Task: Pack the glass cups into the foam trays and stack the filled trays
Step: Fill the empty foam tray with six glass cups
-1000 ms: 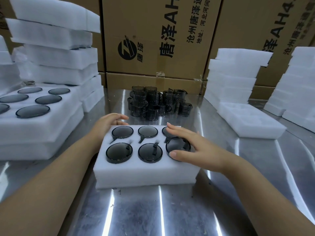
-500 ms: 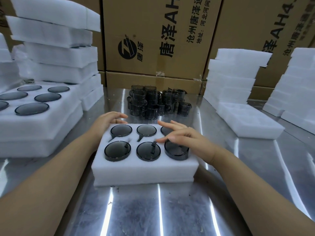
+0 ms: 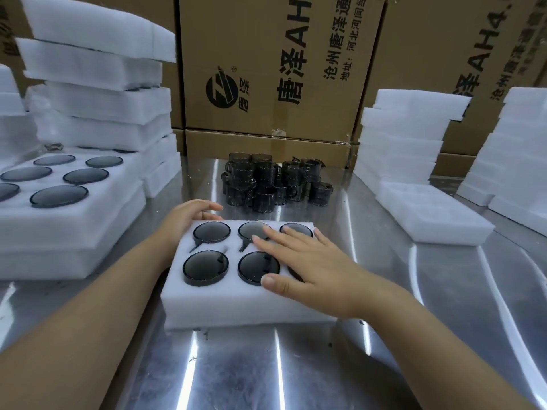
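A white foam tray (image 3: pixel 225 306) lies on the metal table in front of me, its holes filled with several dark glass cups (image 3: pixel 205 267) set base up. My right hand (image 3: pixel 310 261) lies flat across the tray's right side with straight fingers, pressing on the cups and hiding the front right one. My left hand (image 3: pixel 189 217) holds the tray's far left corner, fingers curled over its edge. A cluster of loose dark glass cups (image 3: pixel 266 182) stands behind the tray.
A filled tray (image 3: pixel 97 214) tops a low foam stack at the left, with a taller foam stack (image 3: pixel 100 108) behind it. An unfilled foam tray (image 3: pixel 429 214) lies at the right before more foam stacks (image 3: pixel 405 137). Cardboard boxes (image 3: pixel 266 69) wall the back.
My right hand has come down from hovering over the front right cup and now lies flat across the tray's right side. My left hand has stayed at the far left corner.
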